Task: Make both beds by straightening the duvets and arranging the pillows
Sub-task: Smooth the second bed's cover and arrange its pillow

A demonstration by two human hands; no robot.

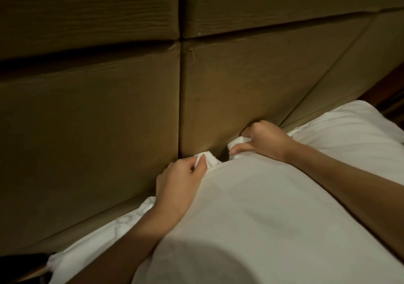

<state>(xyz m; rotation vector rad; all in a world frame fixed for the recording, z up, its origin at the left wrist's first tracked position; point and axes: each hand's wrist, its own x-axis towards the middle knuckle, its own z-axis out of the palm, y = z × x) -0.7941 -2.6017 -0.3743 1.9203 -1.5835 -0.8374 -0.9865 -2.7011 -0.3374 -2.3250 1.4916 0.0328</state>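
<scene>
Person, two forearms and two hands in the head view. Left hand (177, 175): bare, no glove, ring or watch visible; short, unpainted thumbnail. Right hand (265, 138): bare, likewise unadorned at fingers and wrist; short nail on the thumb. Both forearms bare along their whole visible length, no sleeve or cuff showing.
</scene>
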